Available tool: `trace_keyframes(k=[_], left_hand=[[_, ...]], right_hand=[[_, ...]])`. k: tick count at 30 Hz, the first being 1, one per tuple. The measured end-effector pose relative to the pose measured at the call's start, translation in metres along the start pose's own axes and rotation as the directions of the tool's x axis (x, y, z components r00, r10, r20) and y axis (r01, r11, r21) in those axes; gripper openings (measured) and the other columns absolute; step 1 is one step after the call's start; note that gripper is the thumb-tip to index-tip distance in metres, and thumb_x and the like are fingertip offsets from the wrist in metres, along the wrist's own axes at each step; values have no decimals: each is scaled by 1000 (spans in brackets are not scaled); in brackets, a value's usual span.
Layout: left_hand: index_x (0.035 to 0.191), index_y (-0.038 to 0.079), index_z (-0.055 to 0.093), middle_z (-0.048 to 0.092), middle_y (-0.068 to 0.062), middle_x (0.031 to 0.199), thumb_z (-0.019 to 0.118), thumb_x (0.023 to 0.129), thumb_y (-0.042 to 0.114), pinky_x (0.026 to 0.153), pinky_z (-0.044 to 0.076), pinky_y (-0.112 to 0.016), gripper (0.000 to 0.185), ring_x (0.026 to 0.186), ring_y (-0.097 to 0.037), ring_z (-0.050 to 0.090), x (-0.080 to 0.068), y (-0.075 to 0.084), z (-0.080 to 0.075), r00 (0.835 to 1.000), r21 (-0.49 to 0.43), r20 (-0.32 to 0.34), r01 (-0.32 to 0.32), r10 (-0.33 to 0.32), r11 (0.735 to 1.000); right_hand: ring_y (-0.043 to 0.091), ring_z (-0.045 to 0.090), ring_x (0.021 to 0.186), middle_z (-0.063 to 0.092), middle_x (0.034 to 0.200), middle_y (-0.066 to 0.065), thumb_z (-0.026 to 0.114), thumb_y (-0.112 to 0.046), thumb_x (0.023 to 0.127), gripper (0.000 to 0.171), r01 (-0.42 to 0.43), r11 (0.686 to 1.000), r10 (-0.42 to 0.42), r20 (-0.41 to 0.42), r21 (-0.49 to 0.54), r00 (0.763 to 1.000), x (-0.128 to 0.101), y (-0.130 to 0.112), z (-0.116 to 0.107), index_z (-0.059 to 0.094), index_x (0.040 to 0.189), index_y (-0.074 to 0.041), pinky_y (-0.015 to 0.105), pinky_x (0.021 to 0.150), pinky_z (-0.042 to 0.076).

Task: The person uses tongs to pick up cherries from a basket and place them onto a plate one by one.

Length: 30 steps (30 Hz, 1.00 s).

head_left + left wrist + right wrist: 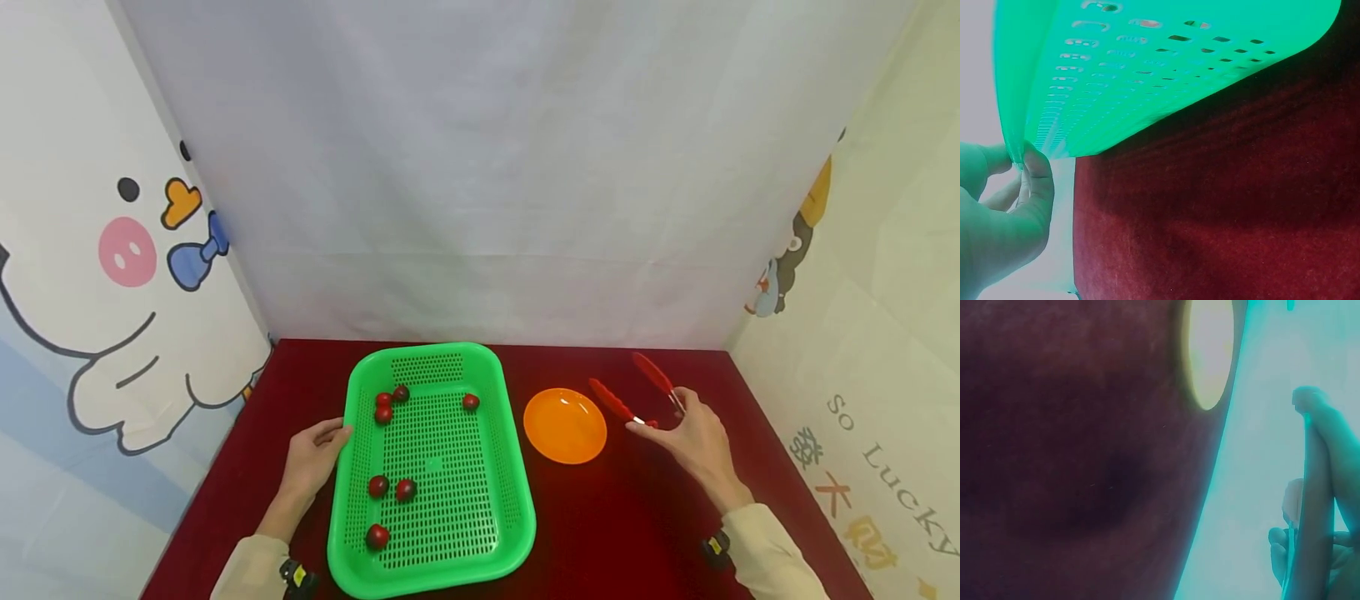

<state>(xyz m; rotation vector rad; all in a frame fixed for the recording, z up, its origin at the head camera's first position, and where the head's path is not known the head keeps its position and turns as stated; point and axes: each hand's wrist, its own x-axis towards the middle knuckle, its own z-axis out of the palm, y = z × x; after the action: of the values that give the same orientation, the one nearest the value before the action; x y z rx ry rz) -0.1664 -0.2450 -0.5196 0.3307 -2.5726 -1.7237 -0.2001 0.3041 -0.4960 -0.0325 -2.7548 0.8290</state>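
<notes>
A green perforated basket [435,533] lies on the dark red table and holds several small red fruits [378,486], some near its far end and some near its near left. My left hand [318,454] pinches the basket's left rim [1019,147] between thumb and fingers [1038,181]. To the right of the basket sits an orange plate [565,425] with nothing on it. Just right of the plate, my right hand [693,437] grips red tongs [611,400] with their two arms spread apart above the table. In the right wrist view one tong arm [1310,506] runs along my fingers.
The red tablecloth [637,517] reaches to white backdrop walls at the back and to cartoon-printed panels at the left and right. The plate [1210,350] shows pale at the table's far side in the right wrist view.
</notes>
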Motion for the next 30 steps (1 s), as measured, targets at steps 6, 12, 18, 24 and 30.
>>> trace_keyframes(k=[6, 12, 18, 24, 30], left_hand=[[141, -9, 56, 61, -30, 132, 57, 108, 22, 76, 50, -15, 45, 121, -39, 62, 0, -2, -1, 1000, 0, -1, 11, -11, 1000], [142, -9, 55, 61, -30, 133, 57, 108, 23, 77, 51, -17, 46, 121, -41, 61, 0, -1, -2, 1000, 11, 5, 13, -13, 1000], [142, -9, 55, 61, -30, 133, 56, 108, 24, 75, 49, -15, 47, 122, -40, 61, 1, -1, 0, 1000, 16, 19, 18, -18, 1000], [142, -8, 55, 61, -29, 134, 56, 109, 26, 75, 49, -15, 48, 123, -40, 61, 2, -2, 0, 1000, 15, 22, 15, -16, 1000], [142, -8, 55, 62, -29, 133, 57, 108, 25, 75, 51, -16, 47, 120, -37, 63, 3, -2, 0, 1000, 7, 21, 15, -15, 1000]], right_hand=[[39, 62, 95, 64, 118, 30, 89, -54, 75, 99, 26, 1000, -26, 38, -2, 999, 4, -17, 1, 47, 140, 8, 59, 85, 56], [37, 62, 93, 65, 113, 27, 91, -51, 74, 97, 70, 997, -69, 43, -10, 997, 7, -30, 4, 49, 139, 7, 57, 83, 57], [34, 62, 92, 66, 110, 24, 93, -49, 73, 89, 105, 994, -105, 56, -2, 993, 9, -40, 6, 53, 133, 5, 54, 81, 58], [30, 59, 87, 66, 105, 20, 93, -50, 72, 88, 148, 989, -147, 73, -4, 986, 11, -53, 11, 55, 131, 3, 49, 77, 58], [28, 59, 85, 66, 104, 17, 95, -48, 70, 89, 217, 976, -217, 73, 13, 973, 11, -67, 16, 56, 131, 3, 45, 74, 57]])
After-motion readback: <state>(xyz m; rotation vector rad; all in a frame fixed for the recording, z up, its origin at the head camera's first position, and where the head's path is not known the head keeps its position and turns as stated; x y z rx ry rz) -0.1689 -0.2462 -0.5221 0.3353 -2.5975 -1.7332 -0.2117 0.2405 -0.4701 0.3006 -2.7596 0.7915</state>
